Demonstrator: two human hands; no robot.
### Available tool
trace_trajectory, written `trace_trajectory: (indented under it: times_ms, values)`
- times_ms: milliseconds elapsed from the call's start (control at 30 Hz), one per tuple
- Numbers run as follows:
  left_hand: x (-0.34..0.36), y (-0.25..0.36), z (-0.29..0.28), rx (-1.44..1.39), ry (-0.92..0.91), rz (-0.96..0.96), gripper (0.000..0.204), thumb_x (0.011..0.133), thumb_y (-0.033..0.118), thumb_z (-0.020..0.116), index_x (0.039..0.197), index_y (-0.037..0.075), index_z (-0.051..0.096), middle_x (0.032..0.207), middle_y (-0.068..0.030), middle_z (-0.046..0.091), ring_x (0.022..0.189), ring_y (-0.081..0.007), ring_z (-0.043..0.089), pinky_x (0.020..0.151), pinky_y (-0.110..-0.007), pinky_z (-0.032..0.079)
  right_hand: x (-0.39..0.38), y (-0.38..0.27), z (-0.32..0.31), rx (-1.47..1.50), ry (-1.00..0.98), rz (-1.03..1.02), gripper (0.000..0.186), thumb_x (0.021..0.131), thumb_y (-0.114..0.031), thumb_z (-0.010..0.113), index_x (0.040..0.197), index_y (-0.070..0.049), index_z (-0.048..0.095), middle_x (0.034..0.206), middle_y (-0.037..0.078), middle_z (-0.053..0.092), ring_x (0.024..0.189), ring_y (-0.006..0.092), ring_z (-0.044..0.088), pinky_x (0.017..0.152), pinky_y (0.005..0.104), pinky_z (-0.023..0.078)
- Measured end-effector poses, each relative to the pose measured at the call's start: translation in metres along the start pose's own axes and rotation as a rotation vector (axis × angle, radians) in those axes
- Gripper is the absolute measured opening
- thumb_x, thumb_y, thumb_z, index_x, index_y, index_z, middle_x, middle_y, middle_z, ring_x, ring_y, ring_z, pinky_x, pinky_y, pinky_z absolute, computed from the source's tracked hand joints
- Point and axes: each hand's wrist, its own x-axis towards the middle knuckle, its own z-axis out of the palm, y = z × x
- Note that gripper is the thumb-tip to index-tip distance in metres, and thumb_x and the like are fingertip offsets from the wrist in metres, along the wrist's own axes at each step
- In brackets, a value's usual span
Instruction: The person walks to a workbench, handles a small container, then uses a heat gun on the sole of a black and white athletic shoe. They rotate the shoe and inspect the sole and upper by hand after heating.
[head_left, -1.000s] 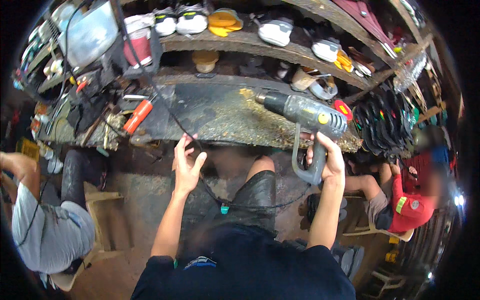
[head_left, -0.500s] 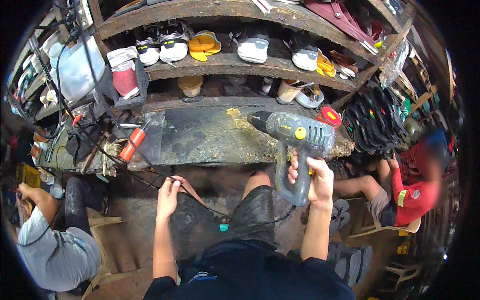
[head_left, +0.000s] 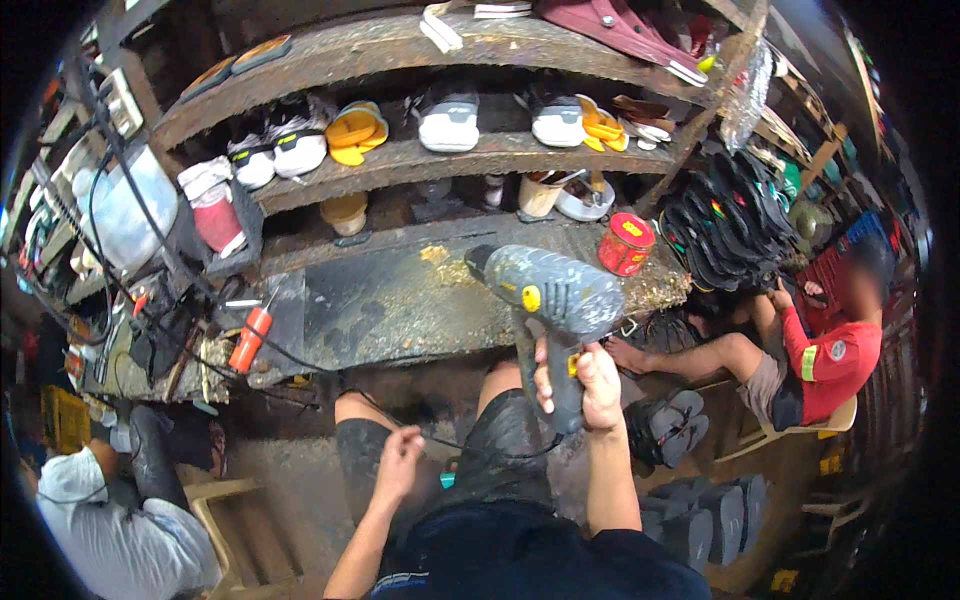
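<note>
My right hand (head_left: 580, 385) grips the handle of a grey, paint-smeared heat gun (head_left: 555, 290) with a yellow knob, held over the front edge of the grimy workbench (head_left: 370, 310). Its dark nozzle points up and left over the bench. A black cord (head_left: 500, 452) runs from the handle's base across my lap. My left hand (head_left: 400, 455), lower and to the left, has curled fingers at this cord; whether they grip it is hidden. An orange-red tool (head_left: 251, 338) lies on the bench at left, and a red round tin (head_left: 626, 243) stands to the right.
Wooden shelves (head_left: 400, 160) hold shoes, cups and orange pieces. Black soles (head_left: 735, 220) are stacked at right, and cables hang at left. A co-worker in red (head_left: 830, 370) sits at right, another in grey (head_left: 130, 540) at left. Sandals (head_left: 675, 430) lie on the floor.
The view has shifted, so shelves and bench appear lower. The heat gun appears further left and lower in the picture. My left hand has moved down and right, its fingers more curled.
</note>
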Motion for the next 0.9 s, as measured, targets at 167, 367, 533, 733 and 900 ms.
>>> trace_trajectory:
  times_ms: [167,367,533,733,900]
  values:
    - [0.003,0.105,-0.033,-0.477,-0.633,-0.017,0.036,0.108,0.022,0.062,0.136,0.001,0.063,0.125,-0.0117,0.07,0.116,-0.0226,0.067,0.101,-0.038,0.053,0.005,0.008,-0.013,-0.006,-0.017,0.076,0.05,0.108,-0.032,0.06,0.141,0.001,0.044,0.119,0.017,0.061,0.082,0.0244,0.067,0.063,0.0358,0.058]
    - [0.071,0.269,-0.074,-0.196,-0.205,0.62,0.039,0.105,0.027,0.066,0.135,0.003,0.062,0.132,-0.0108,0.063,0.126,-0.024,0.061,0.107,-0.04,0.049,-0.003,0.02,-0.028,0.019,0.081,0.12,0.052,0.108,-0.039,0.06,0.14,-0.001,0.045,0.11,0.017,0.064,0.075,0.026,0.068,0.056,0.0373,0.058]
    - [0.171,0.374,-0.022,0.357,0.373,0.843,0.07,0.091,0.047,0.08,0.146,0.009,0.058,0.152,-0.0195,0.045,0.136,-0.0313,0.052,0.112,-0.043,0.046,-0.017,0.014,-0.022,-0.008,0.031,0.051,0.054,0.107,-0.042,0.062,0.136,0.001,0.048,0.105,0.017,0.065,0.069,0.0253,0.067,0.054,0.0364,0.057]
    - [0.291,0.436,0.013,0.569,0.672,0.676,0.085,0.072,0.055,0.089,0.137,0.01,0.059,0.138,-0.0292,0.056,0.124,-0.0451,0.061,0.102,-0.052,0.053,-0.044,-0.003,-0.016,-0.039,0.071,0.041,0.057,0.105,-0.043,0.064,0.137,0.002,0.048,0.106,0.018,0.065,0.069,0.0252,0.067,0.054,0.0359,0.057]
    - [0.274,0.424,-0.025,0.42,0.674,0.786,0.074,0.069,0.046,0.092,0.127,0.011,0.061,0.116,-0.0211,0.075,0.104,-0.0381,0.075,0.093,-0.046,0.059,-0.064,-0.017,-0.012,-0.07,0.134,0.018,0.062,0.084,-0.028,0.086,0.128,0.006,0.057,0.097,0.017,0.07,0.068,0.0247,0.069,0.054,0.0362,0.057]
